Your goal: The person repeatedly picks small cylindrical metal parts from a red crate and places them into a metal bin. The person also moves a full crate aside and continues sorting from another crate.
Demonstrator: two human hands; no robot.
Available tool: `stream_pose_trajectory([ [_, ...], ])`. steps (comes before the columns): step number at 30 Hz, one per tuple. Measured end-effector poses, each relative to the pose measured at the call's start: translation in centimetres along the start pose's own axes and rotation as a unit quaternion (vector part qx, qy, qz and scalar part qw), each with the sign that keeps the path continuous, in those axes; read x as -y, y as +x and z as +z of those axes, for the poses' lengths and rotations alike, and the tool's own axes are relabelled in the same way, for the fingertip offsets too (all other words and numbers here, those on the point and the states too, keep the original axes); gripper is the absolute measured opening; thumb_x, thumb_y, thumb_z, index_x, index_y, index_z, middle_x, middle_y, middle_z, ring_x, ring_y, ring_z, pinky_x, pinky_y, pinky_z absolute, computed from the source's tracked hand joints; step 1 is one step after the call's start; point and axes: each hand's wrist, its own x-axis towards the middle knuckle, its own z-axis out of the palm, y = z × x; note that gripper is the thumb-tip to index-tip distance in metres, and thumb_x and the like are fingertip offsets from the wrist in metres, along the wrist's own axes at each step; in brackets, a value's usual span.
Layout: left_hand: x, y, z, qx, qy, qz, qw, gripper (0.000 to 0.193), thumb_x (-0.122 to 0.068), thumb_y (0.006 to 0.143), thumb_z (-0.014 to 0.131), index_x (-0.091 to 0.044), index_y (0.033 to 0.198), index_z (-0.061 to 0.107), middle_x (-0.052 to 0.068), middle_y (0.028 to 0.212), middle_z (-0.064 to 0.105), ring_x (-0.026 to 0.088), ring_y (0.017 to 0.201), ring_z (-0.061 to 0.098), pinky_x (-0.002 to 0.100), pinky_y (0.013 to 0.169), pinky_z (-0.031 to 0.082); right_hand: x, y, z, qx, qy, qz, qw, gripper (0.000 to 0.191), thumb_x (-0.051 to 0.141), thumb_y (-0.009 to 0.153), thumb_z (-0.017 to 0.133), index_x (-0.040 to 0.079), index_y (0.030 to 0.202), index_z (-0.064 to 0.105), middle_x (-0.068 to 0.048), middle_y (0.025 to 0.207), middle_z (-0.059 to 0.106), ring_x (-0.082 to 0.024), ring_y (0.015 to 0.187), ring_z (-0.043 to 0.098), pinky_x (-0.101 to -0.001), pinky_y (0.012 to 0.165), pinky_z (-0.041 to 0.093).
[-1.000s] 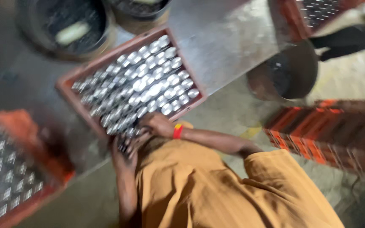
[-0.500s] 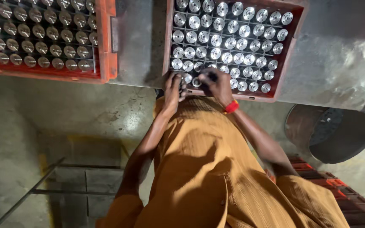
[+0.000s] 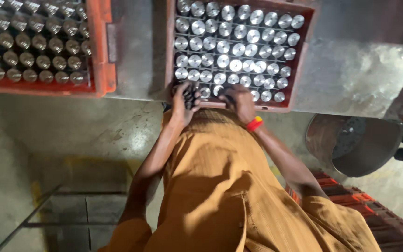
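A red crate (image 3: pixel 300 65) full of upright shiny metal cylinders (image 3: pixel 235 65) stands on a grey metal table straight ahead. My left hand (image 3: pixel 184 101) is at the crate's near left corner, clutching several small dark metal pieces (image 3: pixel 190 95). My right hand (image 3: pixel 240 101), with a red wristband (image 3: pixel 254 124), rests at the crate's near row beside it. Its fingers curl over a dark piece (image 3: pixel 227 98). My orange garment fills the lower middle of the view.
A second red crate (image 3: pixel 100 51) of duller metal cylinders sits on the table to the left. A round rusty metal bin (image 3: pixel 355 144) stands on the concrete floor at right, with stacked red crates (image 3: pixel 374 219) below it. A metal frame (image 3: pixel 47 210) lies lower left.
The view has swung from a tilted look to a straight one and come closer. Both hands have stayed at the crate's near row, the left one still holding dark pieces.
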Motion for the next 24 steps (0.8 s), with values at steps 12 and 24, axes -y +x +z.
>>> stream_pose_trajectory([
  [12,-0.5,-0.4,-0.5,0.080,0.034,-0.044,0.995,0.039,-0.044,0.109,0.048,-0.014,0.085,0.051,0.000,0.067,0.047,0.014,0.050,0.044,0.023,0.037,0.031,1.0,0.5,-2.5,-0.299,0.139,0.062,0.942,0.049,0.033,0.099,0.072,0.005,0.136,0.056,-0.019,0.125,0.065,-0.031,0.115,0.064,-0.0417,0.102,0.050],
  [24,-0.1,-0.1,0.2,0.087,0.061,-0.032,0.994,0.052,-0.058,0.111,0.039,-0.014,0.084,0.049,0.000,0.072,0.046,0.010,0.051,0.041,0.020,0.039,0.028,4.7,-2.8,-14.5,-0.544,0.117,-0.019,0.831,0.090,0.059,0.105,0.057,0.003,0.166,0.021,-0.016,0.165,0.039,-0.026,0.149,0.049,-0.0377,0.119,0.042],
])
